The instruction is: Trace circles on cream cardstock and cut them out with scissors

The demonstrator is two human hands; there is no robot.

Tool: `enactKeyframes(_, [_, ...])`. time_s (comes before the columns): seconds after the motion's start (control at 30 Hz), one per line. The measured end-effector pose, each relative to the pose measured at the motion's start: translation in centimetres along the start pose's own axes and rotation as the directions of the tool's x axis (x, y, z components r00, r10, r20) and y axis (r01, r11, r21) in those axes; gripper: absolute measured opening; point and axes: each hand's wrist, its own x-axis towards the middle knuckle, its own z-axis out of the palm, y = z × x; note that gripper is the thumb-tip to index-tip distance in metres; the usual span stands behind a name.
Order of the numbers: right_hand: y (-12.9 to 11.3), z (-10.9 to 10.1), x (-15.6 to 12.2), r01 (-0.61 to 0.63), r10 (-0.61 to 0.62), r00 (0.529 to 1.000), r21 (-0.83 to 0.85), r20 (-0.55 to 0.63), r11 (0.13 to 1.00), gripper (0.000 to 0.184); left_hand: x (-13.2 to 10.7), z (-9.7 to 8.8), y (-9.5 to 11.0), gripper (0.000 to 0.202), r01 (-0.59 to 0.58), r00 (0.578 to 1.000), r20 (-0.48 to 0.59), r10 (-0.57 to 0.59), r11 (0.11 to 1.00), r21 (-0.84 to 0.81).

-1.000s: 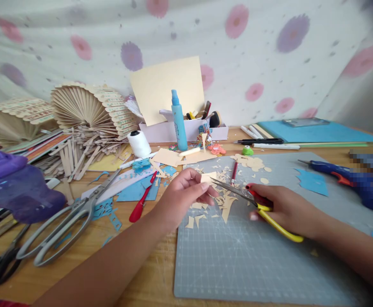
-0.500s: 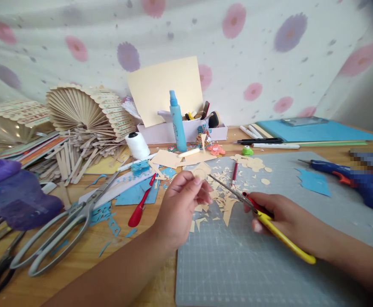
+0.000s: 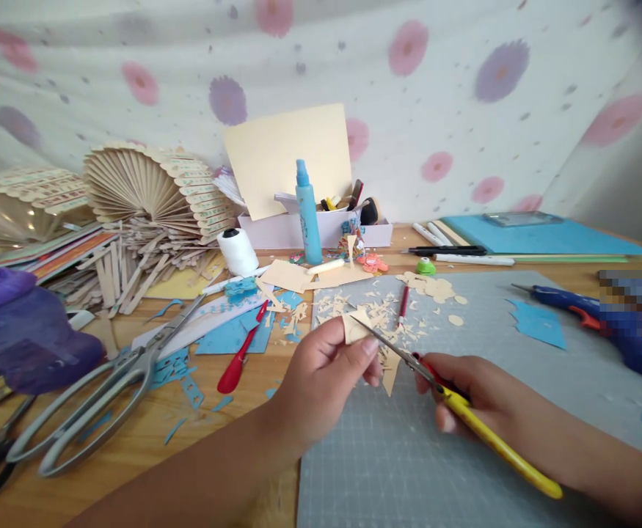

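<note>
Between thumb and fingers, my left hand (image 3: 332, 381) pinches a small piece of cream paper (image 3: 356, 327). My right hand (image 3: 475, 392) grips yellow-and-red-handled scissors (image 3: 450, 400), their blades pointing up and left. The blade tips lie over the paper, close to my left thumb; whether they are cutting it I cannot tell. Cream paper scraps (image 3: 337, 297) are scattered behind both hands on the grey cutting mat (image 3: 387, 462). Farther back on the mat is a heap of cream paper circles (image 3: 436, 286), with a dark red pencil (image 3: 403, 304) beside it.
Large grey-handled scissors (image 3: 111, 396), a red tool (image 3: 238, 363) and a purple container (image 3: 28, 330) lie to the left. A blue glue gun (image 3: 585, 312) rests at right. Behind stand a blue bottle (image 3: 308, 220), a thread spool (image 3: 237, 251) and a wooden-stick fan (image 3: 139, 183).
My left hand has shifted slightly right and down, and the paper in it is turned differently. The scissors' tips now overlap the paper; my right hand has lowered a little.
</note>
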Motion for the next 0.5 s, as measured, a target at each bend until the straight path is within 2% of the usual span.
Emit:
enactKeyframes(0.17, [-0.06, -0.18, 0.05, 0.008, -0.009, 1.0, 0.027, 0.025, 1.0, 0.008, 0.03, -0.23, 0.17, 0.02, 0.035, 0.999, 0.031, -0.035, 0.999, 0.012])
enactKeyframes(0.33, [0.39, -0.02, 0.16, 0.011, -0.011, 1.0, 0.044, 0.012, 0.999, 0.008, 0.06, -0.9, 0.15, 0.02, 0.066, 0.995, 0.066, -0.07, 0.996, 0.055])
enactKeyframes(0.5, [0.33, 0.07, 0.11, 0.053, -0.053, 0.999, 0.072, -0.001, 0.996, 0.01, 0.02, -0.87, -0.33, 0.022, 0.035, 0.999, 0.044, -0.033, 0.998, -0.056])
